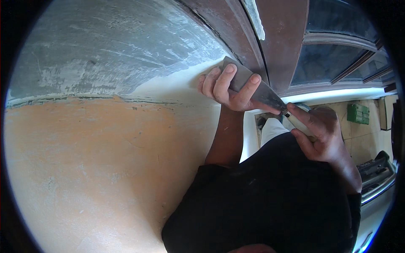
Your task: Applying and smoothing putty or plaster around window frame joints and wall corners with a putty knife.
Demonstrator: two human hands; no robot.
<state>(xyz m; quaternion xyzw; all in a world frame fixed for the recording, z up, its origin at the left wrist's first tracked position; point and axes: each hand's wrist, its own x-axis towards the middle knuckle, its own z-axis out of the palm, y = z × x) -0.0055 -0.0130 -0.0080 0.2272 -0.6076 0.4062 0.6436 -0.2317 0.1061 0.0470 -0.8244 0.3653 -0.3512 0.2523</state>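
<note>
Right hand [322, 130] was closed around the pale handle [300, 123] of a putty knife [270, 96], with the thumb and the index finger laid along it toward the blade. By the left hand [232, 86], which was raised on a bent arm, the face of the blade was touched; its fingers were parted, and two fingertips were laid upon the metal. The knife was held slantwise between both hands, its broad end up and to the left, near a white coat of filler [179, 86] and just beside a brown frame [223, 27]. Whether the blade's edge was in contact with the wall could not be told.

Around the white coat, a grey, streaked wall area [93, 50] was seen, and below it, past a rough ridge [88, 100], a peach-coloured wall area [97, 164] was spread. On the frame's side, a whitish strip [254, 21] was seen, and farther to the right, dark glass panes [329, 63] were set in brown bars. A black shirt [270, 202] and white trousers [272, 131] were worn by the person. Beyond the right hand, a green box [357, 114] was placed on a tiled floor [353, 139].
</note>
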